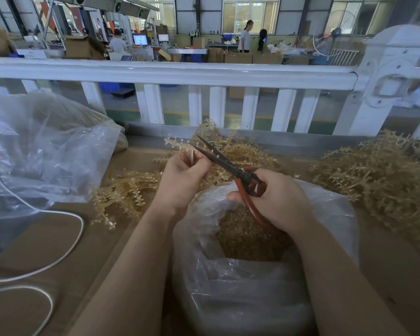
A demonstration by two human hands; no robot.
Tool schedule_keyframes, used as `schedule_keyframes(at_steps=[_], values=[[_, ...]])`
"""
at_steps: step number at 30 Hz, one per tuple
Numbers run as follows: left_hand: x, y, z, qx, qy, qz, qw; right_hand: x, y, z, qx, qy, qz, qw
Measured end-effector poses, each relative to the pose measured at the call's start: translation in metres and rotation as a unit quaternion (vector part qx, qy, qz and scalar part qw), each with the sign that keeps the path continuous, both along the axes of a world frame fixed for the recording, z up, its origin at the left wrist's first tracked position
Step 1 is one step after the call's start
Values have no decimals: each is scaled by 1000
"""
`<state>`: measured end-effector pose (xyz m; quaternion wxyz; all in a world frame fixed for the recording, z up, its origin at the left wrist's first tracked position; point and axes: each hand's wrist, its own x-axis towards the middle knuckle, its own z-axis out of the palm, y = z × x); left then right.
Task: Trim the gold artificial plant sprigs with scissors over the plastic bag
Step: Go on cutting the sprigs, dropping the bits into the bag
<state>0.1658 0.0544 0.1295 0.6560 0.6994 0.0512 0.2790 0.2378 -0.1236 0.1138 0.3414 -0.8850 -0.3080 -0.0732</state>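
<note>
Pinching a pale stem between curled fingers, the left hand (183, 177) holds one gold sprig (177, 143) upright, its tip rising just beyond the knuckles. The scissors (230, 167) are gripped by the right hand (275, 200), fingers wrapped round the red handles, and the dark blades are parted around the stem just above the left fingertips. Directly below both hands a clear plastic bag (228, 275) stands open, and gold trimmings (245, 234) are heaped inside it. Beyond the left hand more loose sprigs (124, 192) are spread on the brown counter (70, 263); to the right of the right hand a larger tangled pile (378, 180) is seen. Left of the left hand lies a second crumpled clear bag (46, 146), with a white cable (66, 238) looped beside it. Behind the counter a white railing (170, 73) runs across, and past it a workshop floor with cardboard boxes (238, 57) and people standing is visible.
</note>
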Motion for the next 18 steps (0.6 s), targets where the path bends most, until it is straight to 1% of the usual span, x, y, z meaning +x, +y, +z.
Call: schedule_keyframes(at_steps=[12, 16, 18], values=[[-1, 2, 0, 4, 0, -2, 1000, 3, -1, -4, 10, -22, -10, 1000], [-1, 2, -1, 20, 3, -16, 1000, 3, -2, -5, -9, -64, -18, 998], [-2, 1, 0, 40, 1, -31, 999, 3, -2, -5, -13, -69, -18, 997]])
